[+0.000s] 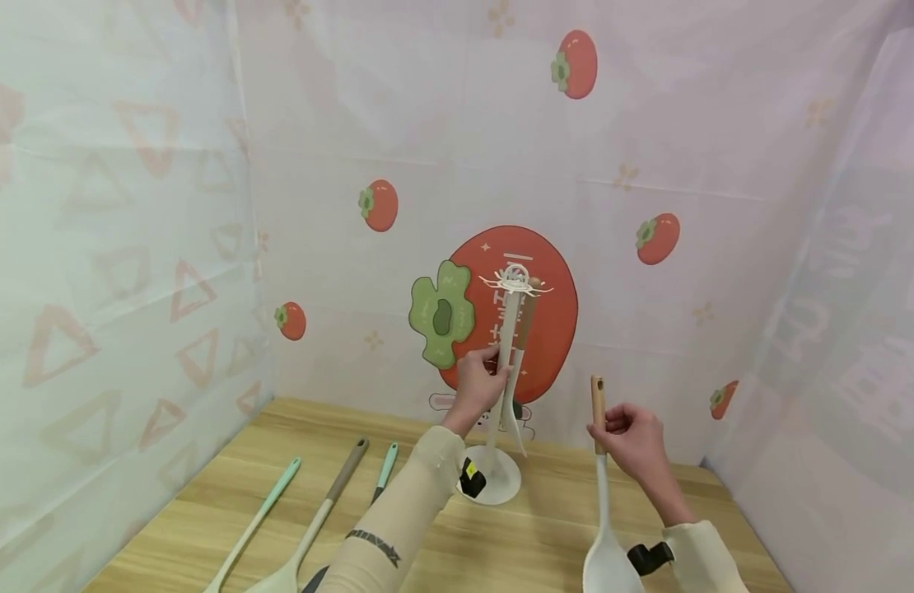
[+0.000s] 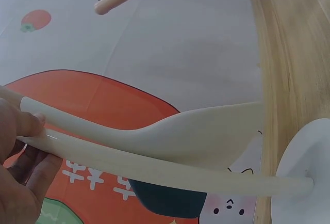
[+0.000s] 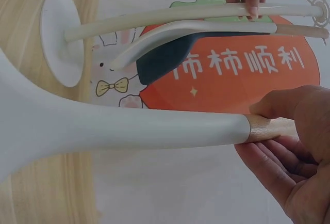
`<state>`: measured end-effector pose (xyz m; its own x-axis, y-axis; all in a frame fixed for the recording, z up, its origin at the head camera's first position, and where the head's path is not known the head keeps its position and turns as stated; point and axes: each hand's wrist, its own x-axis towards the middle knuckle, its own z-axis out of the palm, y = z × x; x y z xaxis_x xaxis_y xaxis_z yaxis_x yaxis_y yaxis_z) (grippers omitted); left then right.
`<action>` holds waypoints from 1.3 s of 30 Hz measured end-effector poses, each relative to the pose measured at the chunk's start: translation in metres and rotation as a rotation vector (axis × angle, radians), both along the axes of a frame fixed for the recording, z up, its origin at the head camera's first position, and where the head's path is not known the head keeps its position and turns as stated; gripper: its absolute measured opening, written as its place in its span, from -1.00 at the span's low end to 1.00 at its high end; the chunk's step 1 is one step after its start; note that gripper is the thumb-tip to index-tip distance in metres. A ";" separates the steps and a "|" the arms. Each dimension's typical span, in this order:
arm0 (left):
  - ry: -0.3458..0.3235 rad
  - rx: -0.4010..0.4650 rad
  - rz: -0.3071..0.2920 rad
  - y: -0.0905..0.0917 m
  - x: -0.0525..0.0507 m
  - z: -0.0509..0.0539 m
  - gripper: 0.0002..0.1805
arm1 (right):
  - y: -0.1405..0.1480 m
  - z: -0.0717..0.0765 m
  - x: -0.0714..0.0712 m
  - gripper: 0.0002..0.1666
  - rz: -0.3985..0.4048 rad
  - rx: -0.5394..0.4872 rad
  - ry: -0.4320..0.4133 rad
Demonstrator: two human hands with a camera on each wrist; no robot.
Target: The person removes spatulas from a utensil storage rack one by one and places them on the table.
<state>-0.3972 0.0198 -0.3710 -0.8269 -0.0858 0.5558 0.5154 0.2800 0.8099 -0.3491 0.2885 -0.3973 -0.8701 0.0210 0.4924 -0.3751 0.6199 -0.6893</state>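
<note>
A white utensil stand rises from a round base [image 1: 505,486] at the table's back; its pole [image 1: 508,325] ends in a ring of hooks [image 1: 515,284]. My left hand [image 1: 481,383] grips the pole partway up, thumb on the near side. From the hooks hang a white-headed utensil [image 2: 206,131] with a wooden handle and one with a dark blade [image 3: 165,61], partly hidden behind it. To the right, my right hand [image 1: 636,441] pinches the wooden handle of a white spatula [image 1: 608,564], broad head down. That head is cut off by the frame's lower edge.
On the table's left lie a utensil with a mint handle [image 1: 279,482], one with a grey-brown handle [image 1: 346,473] and another mint-handled one [image 1: 386,465], partly behind my left sleeve [image 1: 405,511]. A printed cloth [image 1: 316,247] hangs behind the wooden table [image 1: 227,478].
</note>
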 end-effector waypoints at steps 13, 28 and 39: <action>-0.006 0.008 0.009 0.000 -0.003 -0.001 -0.52 | 0.006 -0.009 0.006 -0.72 -0.027 0.074 -0.141; -0.017 -0.014 0.014 0.001 -0.002 -0.001 -0.52 | 0.012 -0.033 0.007 -0.72 -0.007 0.050 -0.269; -0.011 -0.009 0.011 0.000 0.000 0.000 -0.52 | 0.011 -0.047 0.004 -0.71 0.010 0.033 -0.333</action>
<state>-0.3976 0.0199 -0.3713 -0.8319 -0.0900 0.5476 0.5033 0.2934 0.8128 -0.3454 0.2996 -0.4442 -0.9835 0.0003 0.1808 -0.1385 0.6416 -0.7545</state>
